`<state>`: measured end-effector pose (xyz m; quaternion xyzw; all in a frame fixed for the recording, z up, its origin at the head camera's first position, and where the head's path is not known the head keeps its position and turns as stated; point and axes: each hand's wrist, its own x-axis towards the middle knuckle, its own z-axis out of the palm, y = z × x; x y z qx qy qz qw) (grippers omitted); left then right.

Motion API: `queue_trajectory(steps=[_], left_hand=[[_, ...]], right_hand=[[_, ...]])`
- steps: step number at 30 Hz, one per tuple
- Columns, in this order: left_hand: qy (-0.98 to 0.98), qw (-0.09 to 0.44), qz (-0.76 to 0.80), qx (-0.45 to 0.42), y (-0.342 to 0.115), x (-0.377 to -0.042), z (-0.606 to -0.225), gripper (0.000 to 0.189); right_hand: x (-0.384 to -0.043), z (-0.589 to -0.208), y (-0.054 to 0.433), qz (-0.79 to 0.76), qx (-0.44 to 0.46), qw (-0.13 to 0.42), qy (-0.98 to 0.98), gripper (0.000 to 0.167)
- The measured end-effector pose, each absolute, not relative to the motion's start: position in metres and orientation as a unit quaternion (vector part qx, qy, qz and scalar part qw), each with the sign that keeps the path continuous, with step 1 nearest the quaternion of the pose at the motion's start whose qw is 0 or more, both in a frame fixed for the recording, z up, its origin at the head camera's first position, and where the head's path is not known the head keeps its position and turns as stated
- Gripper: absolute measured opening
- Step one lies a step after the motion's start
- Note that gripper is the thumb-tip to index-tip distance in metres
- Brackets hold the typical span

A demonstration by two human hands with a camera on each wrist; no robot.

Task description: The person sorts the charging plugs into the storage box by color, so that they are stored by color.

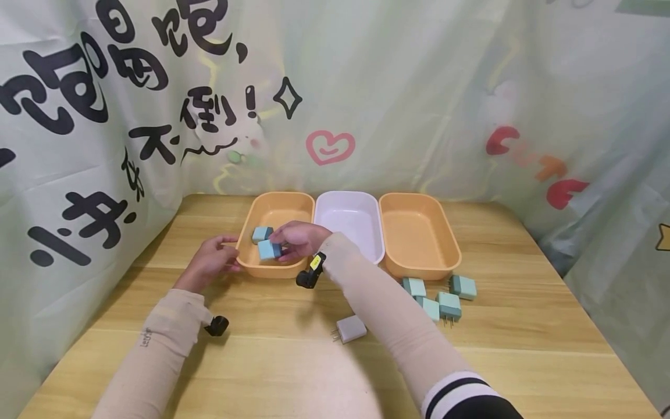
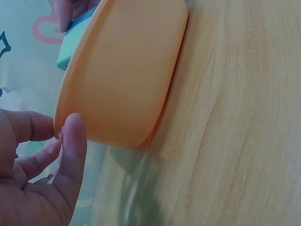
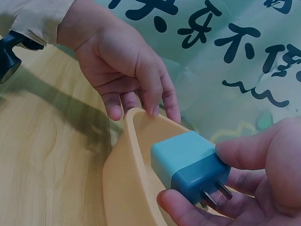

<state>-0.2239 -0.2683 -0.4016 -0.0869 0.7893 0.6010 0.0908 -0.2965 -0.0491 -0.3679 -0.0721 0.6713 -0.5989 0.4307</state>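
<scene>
My right hand (image 1: 299,237) pinches a blue charger plug (image 3: 186,162) between thumb and fingers, its metal prongs pointing toward my palm side. The plug is over the left orange bin (image 1: 272,272), low above its floor. Another blue charger (image 1: 262,234) lies inside that bin, just behind the held one. At the bin's left end, my left hand (image 1: 211,262) holds the rim, with the thumb outside the wall and fingers at the edge.
A white bin (image 1: 346,218) and a second orange bin (image 1: 419,233) stand side by side to the right. Several pale blue chargers (image 1: 463,287) lie in front of the right bin. Nearer me is a white charger (image 1: 352,329). A printed cloth (image 1: 408,116) hangs behind.
</scene>
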Motion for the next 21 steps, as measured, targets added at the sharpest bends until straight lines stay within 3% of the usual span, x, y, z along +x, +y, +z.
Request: queue_trajectory(steps=[21], left_hand=[[0.791, 0.090, 0.599, -0.082, -0.2692, -0.2215, -0.3999, 0.049]], right_hand=[[-0.3048, -0.3688, -0.0422, -0.602, -0.078, 0.427, 0.670, 0.040]])
